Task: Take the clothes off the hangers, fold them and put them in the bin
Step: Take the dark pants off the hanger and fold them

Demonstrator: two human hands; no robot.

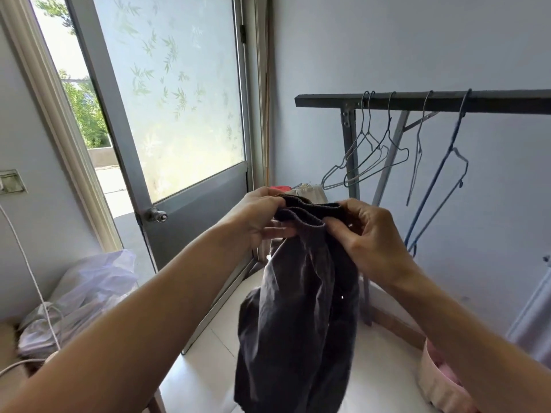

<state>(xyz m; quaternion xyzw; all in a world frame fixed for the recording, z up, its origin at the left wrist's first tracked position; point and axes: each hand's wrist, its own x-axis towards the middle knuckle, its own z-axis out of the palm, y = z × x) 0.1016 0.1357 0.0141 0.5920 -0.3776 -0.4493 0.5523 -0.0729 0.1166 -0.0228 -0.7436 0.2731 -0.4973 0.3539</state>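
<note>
- Left hand (262, 217): thumb on top and fingers beneath, pinching one end of the elastic waistband (307, 216) of a dark grey pair of trousers (301, 308).
- Right hand (369, 236): fingers curled, pinching the other end of the same waistband. The band is bunched between the two hands.
- The trousers are off any hanger. They hang loose and crumpled straight down from the fingers, with the lower end out of frame. No fold is visible.
- Beyond the fingers and above them, the rack rail (417, 101) carries only bare wire hangers (366, 156), one of them blue (432, 189). Whether more clothes hang further right cannot be told.
- The bin (432, 380), pale pink, sits low to the right, under the right forearm. Something pink lies in it, partly hidden.
- Judgement: the unhanging is largely done. This garment has yet to be folded and dropped in the bin.
- Just behind the fingers, a pale cloth (307, 192) with a red item beside it lies on something I cannot identify.
- Left of the hands: a door (190, 222) ajar, a plastic bag (89, 287) and a white cord (29, 281), all well apart.
- Judgement: the right forearm crosses above the bin, and no flat folding surface shows near the fingers.
</note>
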